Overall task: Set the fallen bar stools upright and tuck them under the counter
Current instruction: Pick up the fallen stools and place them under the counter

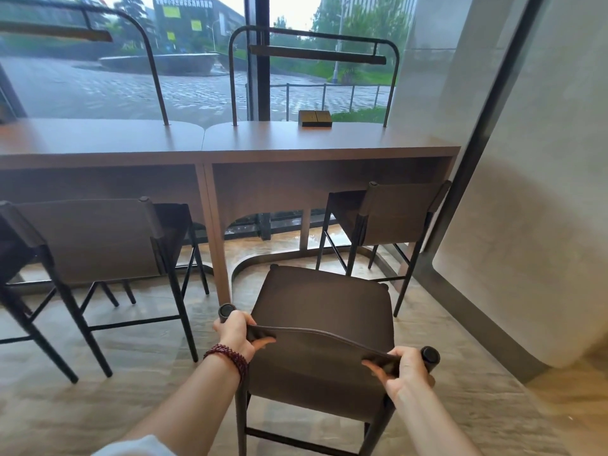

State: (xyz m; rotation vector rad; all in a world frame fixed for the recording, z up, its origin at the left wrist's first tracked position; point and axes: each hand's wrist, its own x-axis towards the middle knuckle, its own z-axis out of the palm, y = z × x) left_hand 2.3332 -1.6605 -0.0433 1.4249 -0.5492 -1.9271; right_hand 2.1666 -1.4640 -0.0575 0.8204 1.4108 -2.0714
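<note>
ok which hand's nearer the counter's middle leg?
Left. The left hand grips the stool's backrest corner right by the foot of the counter's middle leg; the right hand holds the opposite corner, farther right.

No legible text anywhere; only blurred, unreadable white characters atop the dark building outside

near stool: dark brown seat and back, black frame | left stool, right stool: same brown, black legs | surface: plain reddish-brown | box, far edge of surface: black sides, tan-yellow top | bead bracelet: dark red | sleeve: white | floor: beige, faint streaked grain | wall: pale grey
</note>
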